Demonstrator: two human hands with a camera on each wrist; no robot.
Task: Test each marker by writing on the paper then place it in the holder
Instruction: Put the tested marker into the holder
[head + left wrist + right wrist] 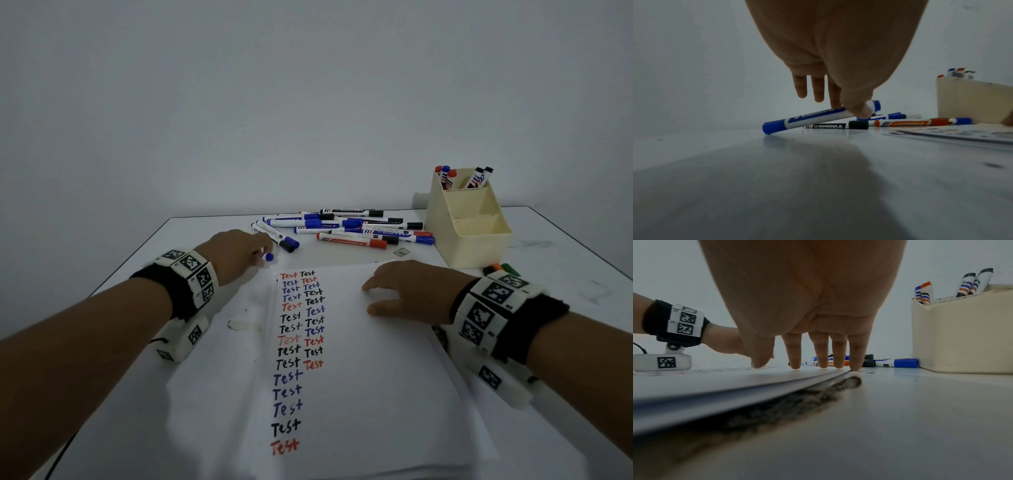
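From the head view, we have the left hand [239, 251] at centre left pinching a blue-capped white marker [266, 256], only its blue end poking out beside the heap of loose red, blue and black markers [356, 228]. The right hand [407, 291] lies flat, fingers straight, on the white sheet of paper [370, 370], holding nothing. We read "Test" over and over in red, blue and black down two columns. The cream plastic holder [469, 226] at upper right already carries several markers.

From the left wrist view, thumb and fingers [859, 110] nip the marker [813, 117] near its rear end, cap tip seemingly down on the white surface [735, 162]. We judge that end-heavy pinch risky: it could pivot out and roll, or knock the black-capped marker [838, 125] beside it. The barrel print is too blurred to read.

From the right wrist view, the fingertips [795, 365] press the paper near its edge. If we ease off, the sheet could slide while writing. The holder [962, 337] stands at right.
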